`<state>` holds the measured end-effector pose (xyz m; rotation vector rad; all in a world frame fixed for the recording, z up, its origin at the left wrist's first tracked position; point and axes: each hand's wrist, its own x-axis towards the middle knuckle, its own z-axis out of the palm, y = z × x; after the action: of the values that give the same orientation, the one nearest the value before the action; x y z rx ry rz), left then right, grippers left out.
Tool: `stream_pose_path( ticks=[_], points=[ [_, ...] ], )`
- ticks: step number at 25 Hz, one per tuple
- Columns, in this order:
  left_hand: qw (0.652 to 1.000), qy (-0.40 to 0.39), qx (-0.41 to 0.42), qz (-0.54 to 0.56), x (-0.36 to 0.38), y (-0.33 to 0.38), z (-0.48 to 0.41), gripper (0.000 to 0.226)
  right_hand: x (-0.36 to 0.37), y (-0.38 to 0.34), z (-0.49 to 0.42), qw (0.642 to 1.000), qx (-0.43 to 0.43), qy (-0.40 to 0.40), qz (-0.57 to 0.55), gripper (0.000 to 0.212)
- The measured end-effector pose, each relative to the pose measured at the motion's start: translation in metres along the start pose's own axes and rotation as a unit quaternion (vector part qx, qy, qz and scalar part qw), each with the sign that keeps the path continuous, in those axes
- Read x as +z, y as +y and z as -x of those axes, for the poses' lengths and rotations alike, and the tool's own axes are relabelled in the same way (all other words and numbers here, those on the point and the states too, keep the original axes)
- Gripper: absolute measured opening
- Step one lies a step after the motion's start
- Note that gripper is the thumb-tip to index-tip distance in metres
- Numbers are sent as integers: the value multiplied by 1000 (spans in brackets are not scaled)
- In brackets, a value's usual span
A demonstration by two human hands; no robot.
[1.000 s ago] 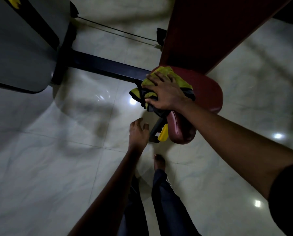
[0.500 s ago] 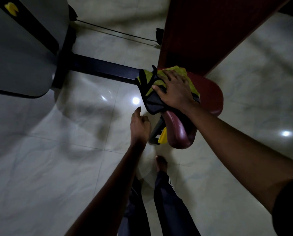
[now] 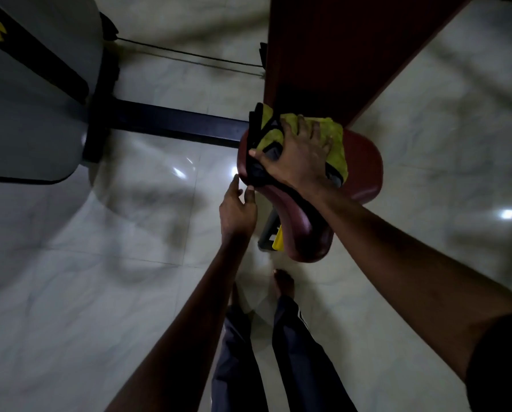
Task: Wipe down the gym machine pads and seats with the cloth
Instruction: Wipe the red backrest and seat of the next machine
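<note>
A dark red padded seat (image 3: 364,168) stands in the middle, with a tall dark red back pad (image 3: 332,55) rising behind it. A yellow and black cloth (image 3: 336,141) lies bunched on the seat's far left part. My right hand (image 3: 296,156) presses down on the cloth, fingers spread over it and thumb at its left edge. My left hand (image 3: 238,208) hovers just left of the seat's rim, fingers loosely extended, holding nothing.
A black frame beam (image 3: 174,121) runs left from the seat to a grey machine housing (image 3: 25,114). Thin cables (image 3: 189,58) stretch behind. A yellow adjuster (image 3: 278,240) sits under the seat. My bare feet and dark trousers (image 3: 296,352) stand on glossy white tiles (image 3: 85,292).
My right hand slid the cloth from the seat's front-left edge toward the back pad. My left hand rose closer to the seat's rim.
</note>
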<state>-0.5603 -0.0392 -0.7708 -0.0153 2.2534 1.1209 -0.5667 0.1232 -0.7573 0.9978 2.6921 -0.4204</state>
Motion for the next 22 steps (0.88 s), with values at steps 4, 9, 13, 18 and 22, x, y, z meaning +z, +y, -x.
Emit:
stream_pose_path(
  ticks=[4, 9, 13, 18, 22],
  points=[
    [992, 14, 125, -13, 9, 9, 0, 63, -6, 56, 18, 994, 48, 81, -50, 77],
    [990, 14, 130, -50, 23, 17, -3, 79, 10, 81, 71, 970, 164, 128, -129, 75],
    [991, 25, 120, -54, 25, 14, -3, 81, 23, 67, 115, 876, 292, 182, -338, 77],
    [990, 7, 118, -77, 18, 16, -4, 85, 15, 69, 105, 803, 369, 169, -436, 76],
    [986, 12, 132, -100, 11, 20, -2, 83, 26, 65, 141, 770, 393, 144, -482, 64]
  ],
)
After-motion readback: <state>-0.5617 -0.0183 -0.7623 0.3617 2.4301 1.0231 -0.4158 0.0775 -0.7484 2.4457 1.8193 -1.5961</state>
